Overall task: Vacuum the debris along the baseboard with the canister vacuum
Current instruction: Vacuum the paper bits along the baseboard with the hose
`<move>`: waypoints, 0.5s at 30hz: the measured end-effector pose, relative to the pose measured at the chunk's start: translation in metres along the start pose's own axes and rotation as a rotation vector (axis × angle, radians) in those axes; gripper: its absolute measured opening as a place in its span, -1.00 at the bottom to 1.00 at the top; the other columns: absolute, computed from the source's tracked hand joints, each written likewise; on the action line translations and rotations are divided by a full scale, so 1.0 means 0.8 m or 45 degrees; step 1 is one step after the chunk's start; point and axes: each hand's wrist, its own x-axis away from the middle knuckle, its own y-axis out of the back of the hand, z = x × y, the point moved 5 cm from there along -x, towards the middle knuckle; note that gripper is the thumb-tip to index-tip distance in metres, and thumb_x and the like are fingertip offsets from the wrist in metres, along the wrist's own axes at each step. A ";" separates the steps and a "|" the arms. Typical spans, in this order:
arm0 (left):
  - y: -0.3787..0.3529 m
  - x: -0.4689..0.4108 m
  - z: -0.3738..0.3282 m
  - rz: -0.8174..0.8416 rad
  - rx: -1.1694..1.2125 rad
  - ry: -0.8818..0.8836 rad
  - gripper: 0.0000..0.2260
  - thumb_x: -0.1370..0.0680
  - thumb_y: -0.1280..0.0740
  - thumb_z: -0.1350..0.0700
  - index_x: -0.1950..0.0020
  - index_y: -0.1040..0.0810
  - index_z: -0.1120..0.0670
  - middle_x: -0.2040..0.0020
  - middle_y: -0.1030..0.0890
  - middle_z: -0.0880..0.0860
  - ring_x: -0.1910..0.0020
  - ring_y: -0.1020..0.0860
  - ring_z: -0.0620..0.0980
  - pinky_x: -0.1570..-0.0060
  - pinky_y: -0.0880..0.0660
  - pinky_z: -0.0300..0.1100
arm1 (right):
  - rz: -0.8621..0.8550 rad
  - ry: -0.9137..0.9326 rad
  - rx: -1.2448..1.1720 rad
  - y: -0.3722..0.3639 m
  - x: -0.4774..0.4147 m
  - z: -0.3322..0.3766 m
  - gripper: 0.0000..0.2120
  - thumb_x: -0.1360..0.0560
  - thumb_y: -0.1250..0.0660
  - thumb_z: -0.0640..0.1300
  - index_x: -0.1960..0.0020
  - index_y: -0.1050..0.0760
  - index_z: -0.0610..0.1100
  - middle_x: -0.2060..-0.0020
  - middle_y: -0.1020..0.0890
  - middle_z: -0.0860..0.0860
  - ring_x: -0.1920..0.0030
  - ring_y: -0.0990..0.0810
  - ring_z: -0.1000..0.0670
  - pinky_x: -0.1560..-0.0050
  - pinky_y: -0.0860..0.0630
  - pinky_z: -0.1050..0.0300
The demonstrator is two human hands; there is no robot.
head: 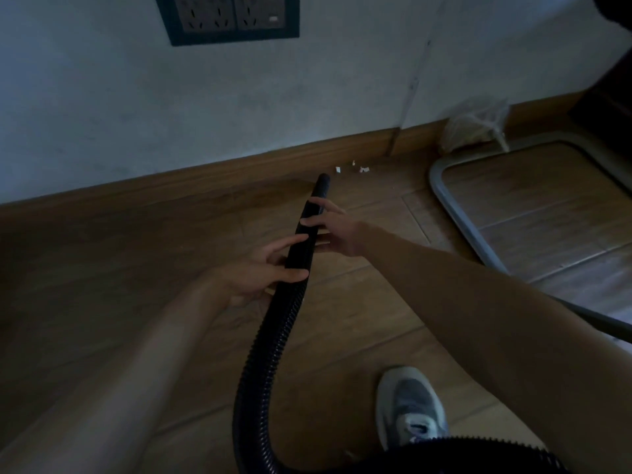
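Observation:
A black ribbed vacuum hose (273, 340) curves up from the bottom of the view and ends in a smooth black nozzle (321, 186) aimed at the wooden baseboard (239, 165). My left hand (263, 268) holds the hose where the ribs end, thumb on top. Further along, my right hand (337, 230) grips the nozzle tube with its fingers laid across it. A few small white bits of debris (355, 168) lie on the floor against the baseboard, just beyond the nozzle tip and to its right.
A grey metal frame (455, 206) rests on the wood floor at right. A crumpled clear plastic bag (475, 128) leans on the baseboard behind it. A wall socket panel (232, 18) is high up. My grey shoe (408, 405) stands at lower right.

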 end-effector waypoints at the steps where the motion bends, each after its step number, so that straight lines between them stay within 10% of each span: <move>1: -0.003 -0.001 -0.001 0.006 -0.014 0.004 -0.36 -0.50 -0.44 0.22 -0.46 -0.34 -0.25 -0.32 -0.48 0.06 -0.16 -0.58 0.09 0.06 -0.61 -0.01 | 0.008 -0.008 -0.012 0.003 0.000 -0.001 -0.43 -0.52 -0.40 -0.28 -0.42 -0.36 0.13 -0.27 -0.51 -0.11 -0.12 -0.61 -0.18 0.05 -0.63 -0.05; 15: -0.018 -0.034 -0.027 0.032 -0.042 0.052 -0.37 -0.48 -0.44 0.23 -0.42 -0.38 -0.28 -0.28 -0.49 0.02 -0.18 -0.56 0.10 0.02 -0.60 0.04 | 0.039 -0.001 -0.106 0.043 -0.002 0.014 -0.40 -0.52 -0.39 -0.33 -0.43 -0.36 0.12 -0.15 -0.58 -0.11 -0.04 -0.64 -0.16 0.07 -0.64 -0.07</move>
